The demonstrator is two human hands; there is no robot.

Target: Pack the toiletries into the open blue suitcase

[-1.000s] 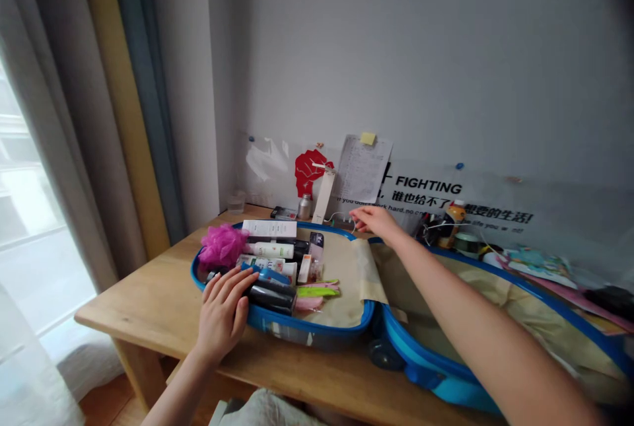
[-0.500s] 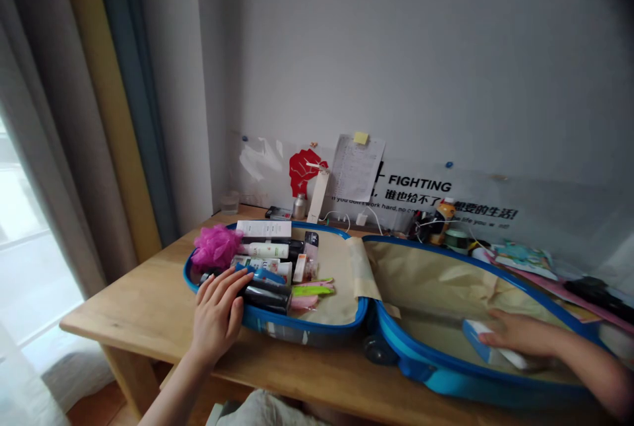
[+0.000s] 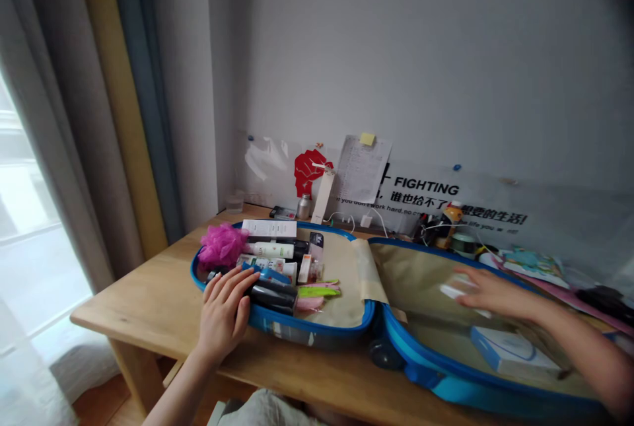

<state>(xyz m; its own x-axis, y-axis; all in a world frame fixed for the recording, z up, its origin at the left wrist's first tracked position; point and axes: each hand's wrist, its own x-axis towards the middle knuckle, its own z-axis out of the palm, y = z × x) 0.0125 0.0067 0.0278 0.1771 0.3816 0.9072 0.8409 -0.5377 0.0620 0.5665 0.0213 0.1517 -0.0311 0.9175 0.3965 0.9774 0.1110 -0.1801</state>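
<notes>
An open blue suitcase (image 3: 317, 332) lies on a wooden table. My left hand (image 3: 224, 314) rests flat on the front rim of its left half, fingers spread over a black bottle (image 3: 271, 296). That half holds several toiletry tubes, a pink bath pouf (image 3: 222, 246) and a green item (image 3: 317, 291). My right hand (image 3: 488, 294) hovers over the beige lining of the right half (image 3: 411, 277), blurred, with a small white thing (image 3: 452, 291) at its fingertips. A blue and white box (image 3: 512, 351) lies in that half, just in front of the hand.
The table edge (image 3: 148, 340) runs along the front left. Against the wall stand a white carton (image 3: 323, 196), a small metal bottle (image 3: 304, 207), cables, jars and papers (image 3: 532, 262). Curtains (image 3: 89, 148) and a window are at the left.
My right hand went from the wall side down into the suitcase's right half with the blue and white box, left the box there, and moved up and left. My left hand stayed put.
</notes>
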